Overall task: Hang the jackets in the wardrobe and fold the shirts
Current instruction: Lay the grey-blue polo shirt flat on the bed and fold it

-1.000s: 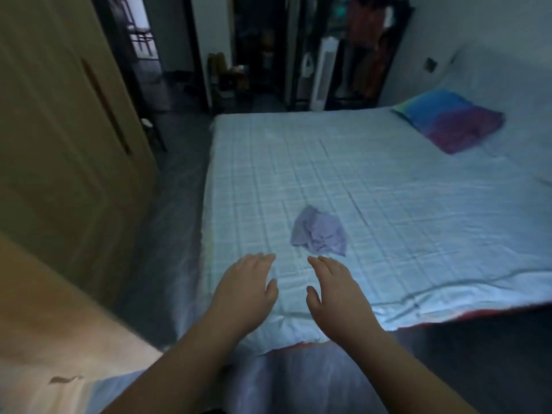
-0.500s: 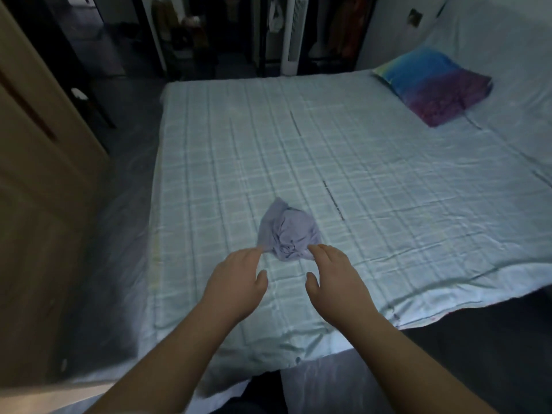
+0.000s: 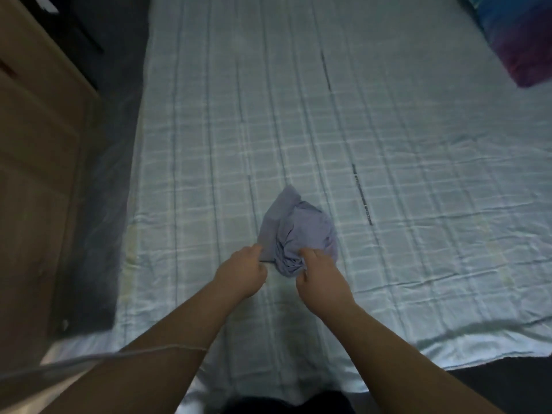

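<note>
Half a second ago both hands hovered open just short of the crumpled lilac shirt [image 3: 294, 234]; now the left hand [image 3: 242, 271] has closed on its edge at about eight o'clock of the bundle, and the right hand [image 3: 321, 274] has pinched into the folds at about five o'clock. The shirt lies bunched on the checked bed [image 3: 418, 174], near its front edge. With both grips set, the folding step can likely start by lifting and shaking the shirt flat.
</note>
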The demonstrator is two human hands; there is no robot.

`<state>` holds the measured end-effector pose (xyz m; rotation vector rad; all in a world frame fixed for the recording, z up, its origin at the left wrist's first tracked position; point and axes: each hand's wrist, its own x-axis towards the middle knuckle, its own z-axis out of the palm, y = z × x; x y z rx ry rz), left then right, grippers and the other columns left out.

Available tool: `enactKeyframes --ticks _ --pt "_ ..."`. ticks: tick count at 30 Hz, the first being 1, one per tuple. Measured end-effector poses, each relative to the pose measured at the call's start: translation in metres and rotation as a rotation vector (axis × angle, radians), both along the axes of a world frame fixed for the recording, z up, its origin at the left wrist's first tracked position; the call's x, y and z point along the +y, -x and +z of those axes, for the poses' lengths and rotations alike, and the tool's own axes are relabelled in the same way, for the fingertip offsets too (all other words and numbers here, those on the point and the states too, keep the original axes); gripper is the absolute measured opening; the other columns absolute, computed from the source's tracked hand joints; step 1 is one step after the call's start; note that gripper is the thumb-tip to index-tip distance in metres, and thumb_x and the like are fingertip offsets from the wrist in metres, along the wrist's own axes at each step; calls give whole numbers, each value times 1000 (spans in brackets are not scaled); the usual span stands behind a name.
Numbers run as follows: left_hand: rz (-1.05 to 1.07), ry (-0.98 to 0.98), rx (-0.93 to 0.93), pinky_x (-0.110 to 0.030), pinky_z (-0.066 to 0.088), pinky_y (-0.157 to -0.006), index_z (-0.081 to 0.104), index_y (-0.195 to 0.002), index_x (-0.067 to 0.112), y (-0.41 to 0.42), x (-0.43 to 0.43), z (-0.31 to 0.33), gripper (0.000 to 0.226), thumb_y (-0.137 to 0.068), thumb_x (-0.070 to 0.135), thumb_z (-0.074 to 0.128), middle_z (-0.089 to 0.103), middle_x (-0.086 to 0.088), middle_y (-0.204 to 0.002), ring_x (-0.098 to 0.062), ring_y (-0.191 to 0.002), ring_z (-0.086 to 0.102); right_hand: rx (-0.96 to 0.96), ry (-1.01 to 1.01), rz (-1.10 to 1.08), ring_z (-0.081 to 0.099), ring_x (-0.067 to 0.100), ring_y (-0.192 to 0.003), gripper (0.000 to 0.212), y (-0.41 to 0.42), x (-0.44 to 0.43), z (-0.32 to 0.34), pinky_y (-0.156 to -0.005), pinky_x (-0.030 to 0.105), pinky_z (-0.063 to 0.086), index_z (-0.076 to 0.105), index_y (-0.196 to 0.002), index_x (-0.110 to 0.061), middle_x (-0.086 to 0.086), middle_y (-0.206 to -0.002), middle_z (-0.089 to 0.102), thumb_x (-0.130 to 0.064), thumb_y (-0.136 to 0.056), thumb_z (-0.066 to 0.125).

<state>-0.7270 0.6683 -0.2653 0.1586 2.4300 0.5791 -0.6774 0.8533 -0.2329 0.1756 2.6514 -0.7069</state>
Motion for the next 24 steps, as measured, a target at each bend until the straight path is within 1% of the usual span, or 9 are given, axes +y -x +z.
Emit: enactKeyframes --ticks 5,6,8,10,13,16,20,22,24 --pt "186 -59 -130 -30 40 -95 40 -145 17 19 8 -94 53 -93 19 53 51 -13 -140 -27 -124 53 -170 -6 6 60 24 -98 20 34 -11 -111 -80 33 45 53 -114 -20 5 -108 61 -24 -96 46" --pt "224 -86 -139 -31 40 -98 39 -146 16 21 9 -111 57 -91 19 54 49 -14 -141 -28 -126 52 -175 6 8 60 26 -100 21 45 -18 -135 -82 35 45 52 -116 -21 5 -111 60 -26 -96 46" --pt "290 -157 -132 -32 37 -107 37 -148 9 23 13 -143 64 -89 24 57 46 -16 -145 -28 -131 48 -197 -66 -22 54 28 -120 32 65 -28 -182 -97 32 40 49 -131 -15 9 -129 55 -23 -101 41" --pt "358 -220 -119 -36 37 -109 41 -145 3 26 19 -173 63 -89 20 65 48 -19 -142 -30 -129 50 -297 -280 -259 43 27 -135 43 87 -32 -213 -106 29 36 35 -146 -11 9 -145 44 -24 -105 35" --pt "484 -230 -82 -42 52 -89 52 -134 7 34 30 -198 51 -86 21 65 60 -15 -121 -30 -104 63 -92 -188 25 53 23 -119 39 75 -40 -243 -89 38 48 47 -132 -20 4 -127 55 -32 -95 52" --pt "593 -311 -89 -27 43 -72 53 -124 13 35 34 -198 49 -82 36 64 59 1 -102 -15 -86 58 -53 -114 -18 55 24 -113 27 75 -35 -240 -84 39 47 51 -122 -22 3 -120 58 -28 -95 50" --pt "565 -306 -94 -17 37 -59 50 -125 19 29 23 -172 42 -87 17 67 59 11 -83 -6 -71 56 -126 39 -96 60 28 -91 14 79 -20 -200 -72 40 50 46 -109 -21 5 -103 58 -19 -96 43" --pt "501 -286 -84 -19 38 -61 48 -131 20 27 13 -148 50 -85 9 60 56 14 -82 -5 -68 55 -74 96 -135 59 25 -87 13 74 -6 -168 -74 41 51 45 -107 -23 4 -99 59 -17 -96 43" --pt "416 -290 -77 -19 39 -59 46 -135 22 29 5 -119 54 -84 7 56 56 13 -88 -2 -69 54 74 175 -148 57 19 -94 27 71 6 -124 -87 37 50 50 -121 -25 0 -103 58 -15 -96 47"
